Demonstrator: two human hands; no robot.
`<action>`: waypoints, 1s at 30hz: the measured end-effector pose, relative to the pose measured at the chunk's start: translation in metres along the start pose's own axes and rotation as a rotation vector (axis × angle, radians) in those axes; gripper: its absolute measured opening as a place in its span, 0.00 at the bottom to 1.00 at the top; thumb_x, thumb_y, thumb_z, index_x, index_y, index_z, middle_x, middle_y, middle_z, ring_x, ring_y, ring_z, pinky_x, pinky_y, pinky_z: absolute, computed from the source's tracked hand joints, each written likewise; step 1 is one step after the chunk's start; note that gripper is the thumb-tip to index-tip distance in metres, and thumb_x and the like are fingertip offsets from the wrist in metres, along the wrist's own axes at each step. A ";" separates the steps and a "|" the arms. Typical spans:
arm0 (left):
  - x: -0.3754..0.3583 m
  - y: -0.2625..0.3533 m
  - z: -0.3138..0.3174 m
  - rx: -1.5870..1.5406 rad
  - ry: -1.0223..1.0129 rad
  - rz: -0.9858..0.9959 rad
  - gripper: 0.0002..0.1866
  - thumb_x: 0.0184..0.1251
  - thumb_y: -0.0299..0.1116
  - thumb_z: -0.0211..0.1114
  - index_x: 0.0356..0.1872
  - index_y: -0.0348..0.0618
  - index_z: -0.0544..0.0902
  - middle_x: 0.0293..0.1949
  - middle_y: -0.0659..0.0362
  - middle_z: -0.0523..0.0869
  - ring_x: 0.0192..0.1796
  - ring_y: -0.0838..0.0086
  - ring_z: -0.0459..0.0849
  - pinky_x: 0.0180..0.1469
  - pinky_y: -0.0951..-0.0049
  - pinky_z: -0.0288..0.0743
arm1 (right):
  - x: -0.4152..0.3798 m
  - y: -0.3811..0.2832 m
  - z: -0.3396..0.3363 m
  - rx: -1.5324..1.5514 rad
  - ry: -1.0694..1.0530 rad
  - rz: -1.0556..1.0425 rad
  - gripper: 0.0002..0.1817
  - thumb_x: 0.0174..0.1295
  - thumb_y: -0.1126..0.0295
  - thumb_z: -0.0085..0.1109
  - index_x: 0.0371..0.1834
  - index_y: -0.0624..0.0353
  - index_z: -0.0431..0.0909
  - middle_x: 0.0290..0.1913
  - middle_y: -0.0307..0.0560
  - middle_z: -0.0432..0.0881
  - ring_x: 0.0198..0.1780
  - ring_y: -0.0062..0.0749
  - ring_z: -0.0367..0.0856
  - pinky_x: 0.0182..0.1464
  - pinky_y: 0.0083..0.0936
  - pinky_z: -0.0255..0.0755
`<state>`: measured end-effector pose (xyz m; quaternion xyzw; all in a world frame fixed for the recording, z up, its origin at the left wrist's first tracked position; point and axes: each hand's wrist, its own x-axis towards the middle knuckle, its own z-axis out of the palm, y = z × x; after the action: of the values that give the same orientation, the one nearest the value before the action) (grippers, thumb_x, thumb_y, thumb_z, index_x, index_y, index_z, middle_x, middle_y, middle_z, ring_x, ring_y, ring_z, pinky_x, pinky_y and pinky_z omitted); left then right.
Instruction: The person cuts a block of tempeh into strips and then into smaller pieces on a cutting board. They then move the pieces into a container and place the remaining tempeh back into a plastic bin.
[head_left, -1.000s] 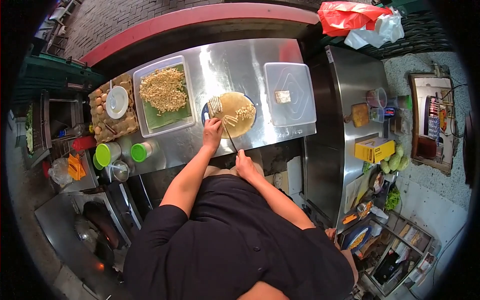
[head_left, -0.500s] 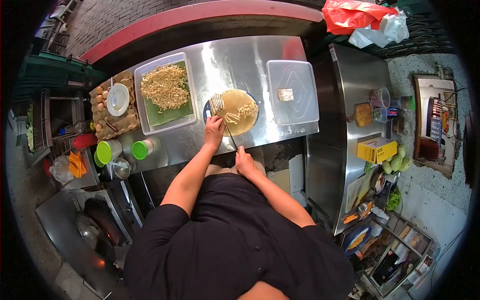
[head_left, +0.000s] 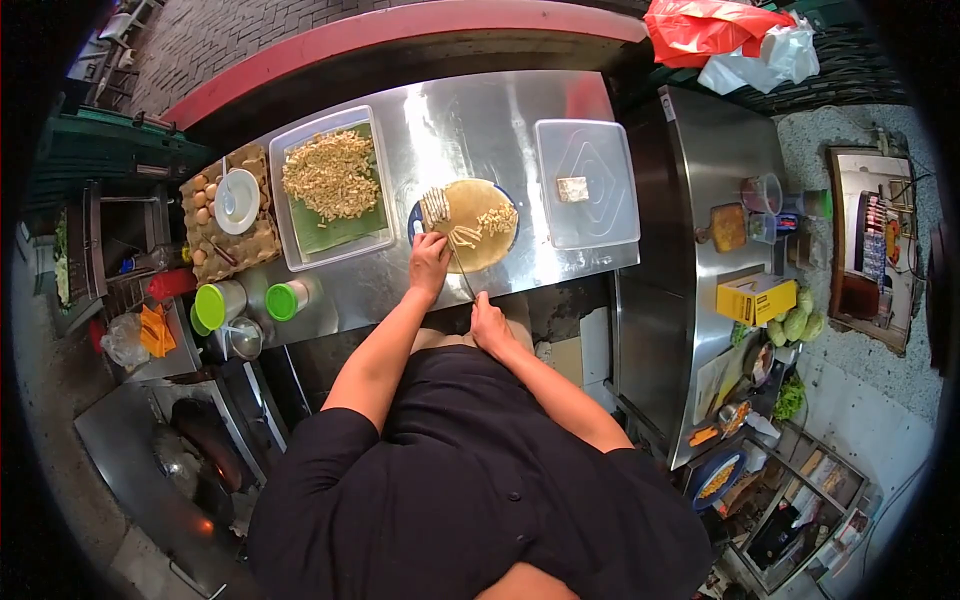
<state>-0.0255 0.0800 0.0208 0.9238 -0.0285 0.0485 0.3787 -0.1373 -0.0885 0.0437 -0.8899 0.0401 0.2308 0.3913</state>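
Observation:
A round tan board (head_left: 473, 205) lies on the steel table, with a blue-rimmed edge showing around it. On its left part rests a sliced pale block (head_left: 435, 206), with loose strips (head_left: 465, 237) beside it and small diced pieces (head_left: 497, 219) to the right. My left hand (head_left: 430, 262) is at the board's near left edge, fingertips closed against the near end of the sliced block. My right hand (head_left: 488, 322) is wrapped round the handle of a knife (head_left: 464, 278), whose thin blade points up over the board.
To the left stand a tray of diced pieces (head_left: 330, 175) on a green leaf, an egg carton (head_left: 262, 240) with a white bowl (head_left: 236, 201), and green-lidded containers (head_left: 287, 299). A plastic lid (head_left: 605, 215) carrying a pale block (head_left: 573, 189) lies right of the board.

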 end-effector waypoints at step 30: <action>0.001 0.002 -0.003 0.007 -0.024 -0.009 0.14 0.54 0.27 0.74 0.42 0.35 0.88 0.47 0.55 0.87 0.54 0.57 0.81 0.57 0.63 0.78 | 0.004 -0.004 -0.004 -0.026 -0.023 -0.012 0.11 0.76 0.67 0.46 0.48 0.65 0.62 0.33 0.76 0.81 0.40 0.74 0.81 0.41 0.62 0.74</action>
<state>-0.0249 0.0808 0.0242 0.9258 -0.0289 0.0357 0.3753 -0.1311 -0.0886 0.0470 -0.8926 0.0274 0.2391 0.3813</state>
